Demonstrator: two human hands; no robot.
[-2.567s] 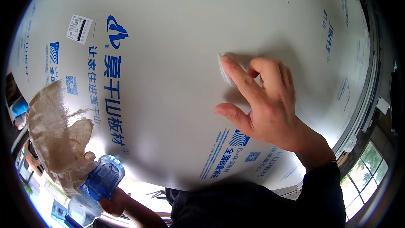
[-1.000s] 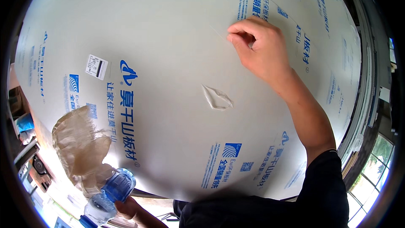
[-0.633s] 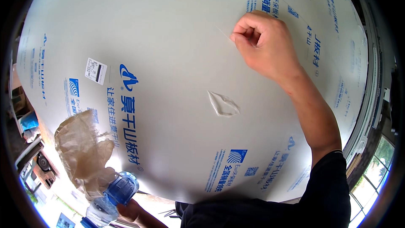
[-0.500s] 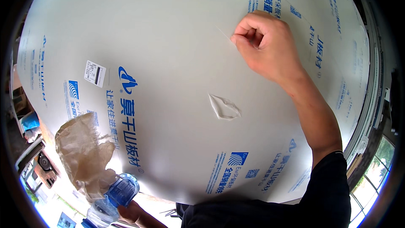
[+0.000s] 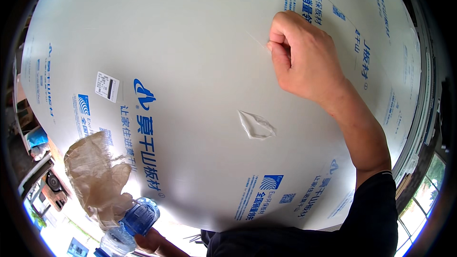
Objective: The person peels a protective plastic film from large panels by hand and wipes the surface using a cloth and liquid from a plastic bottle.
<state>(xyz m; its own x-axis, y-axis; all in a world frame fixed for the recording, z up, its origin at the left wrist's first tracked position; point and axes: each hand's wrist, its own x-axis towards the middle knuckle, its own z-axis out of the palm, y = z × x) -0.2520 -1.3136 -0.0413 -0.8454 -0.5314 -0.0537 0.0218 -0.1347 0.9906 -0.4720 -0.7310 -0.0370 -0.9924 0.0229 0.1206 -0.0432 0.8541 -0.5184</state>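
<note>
A large pale grey board (image 5: 200,66), printed in blue, fills most of the view. My right hand (image 5: 307,57) is closed at its upper right, thumb and forefinger pressed together close to the surface. A thin pale line (image 5: 257,39) runs up and left from those fingertips; anything inside the pinch is hidden. At the lower left my left hand (image 5: 150,241) is wrapped round a clear blue-tinted plastic bottle (image 5: 140,216). Against the bottle rests a crumpled beige cloth (image 5: 93,173) with a frayed edge; whether my left fingers also grip it cannot be seen.
A crinkled piece of clear film (image 5: 256,124) lies mid-board, below my right hand. A white label (image 5: 107,86) sticks to the left part. Along the right side run long metal edges (image 5: 410,150) and a window (image 5: 423,195). Cluttered shelves (image 5: 35,138) stand beyond the left edge.
My right hand has moved slightly right, and its fingers look more curled. The whole view has shifted a little; my left hand still holds the bottle.
</note>
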